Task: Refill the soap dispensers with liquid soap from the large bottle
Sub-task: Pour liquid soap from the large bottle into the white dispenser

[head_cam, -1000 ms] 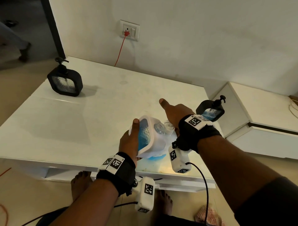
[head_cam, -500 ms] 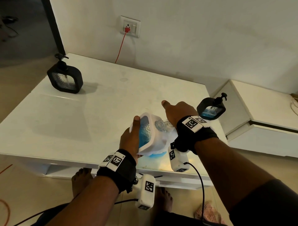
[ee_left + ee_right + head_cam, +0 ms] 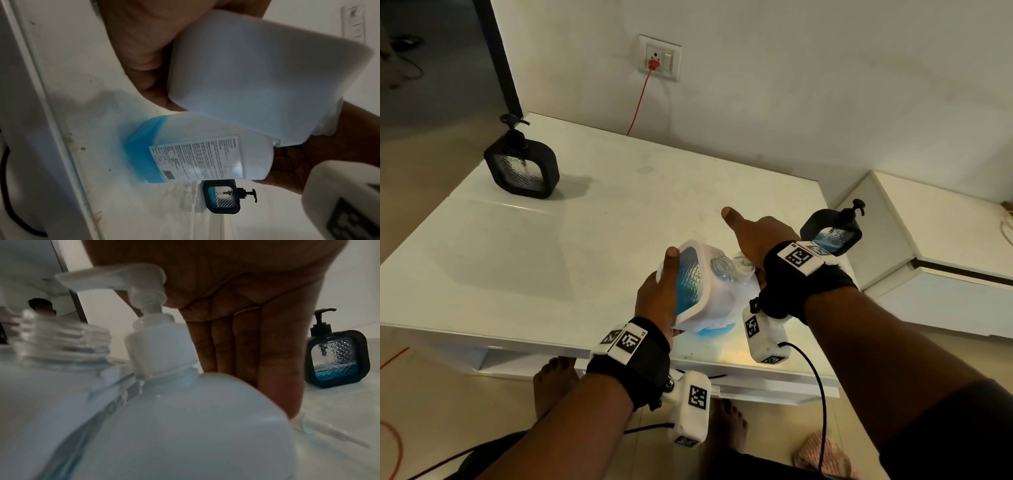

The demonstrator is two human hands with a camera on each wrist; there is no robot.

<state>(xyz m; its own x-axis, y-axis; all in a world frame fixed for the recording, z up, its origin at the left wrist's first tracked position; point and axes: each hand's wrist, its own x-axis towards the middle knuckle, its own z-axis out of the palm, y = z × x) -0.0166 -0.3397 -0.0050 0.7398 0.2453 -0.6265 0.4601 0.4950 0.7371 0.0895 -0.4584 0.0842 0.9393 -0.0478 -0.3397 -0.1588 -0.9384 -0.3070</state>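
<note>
White soap dispenser [image 3: 698,287]: square white-framed body with a clear diamond-textured window, pump removed, bare threaded neck [image 3: 61,342] open. Blue liquid soap fills much of the window. Held tilted above the near edge of the worktop [image 3: 551,240]. The left hand [image 3: 657,294] grasps it from the left side, thumb laid along the front frame, palm behind the body.

Large bottle [image 3: 205,155]: translucent white, printed label on its side, a low band of blue soap at its base. White pump head [image 3: 131,280] fitted on a white collar. It stands on the worktop just beside and partly under the white dispenser, touching it at the shoulder. The right hand [image 3: 756,240] lies over its pump, palm against the pump head, fingers [image 3: 246,345] straight and pointing down behind the bottle, thumb stretched out; nothing is clasped.

Black dispenser, right [image 3: 832,233]: black frame, black pump on, a shallow layer of blue soap at the bottom of its textured window. Upright at the right edge of the worktop, near the right wrist.

Black dispenser, left [image 3: 522,164]: same pattern, pump on, window shows no blue. Upright at the far left corner, well apart from both hands.

A loose white pump tube [image 3: 333,436] lies flat on the worktop beside the right fingertips.
</note>
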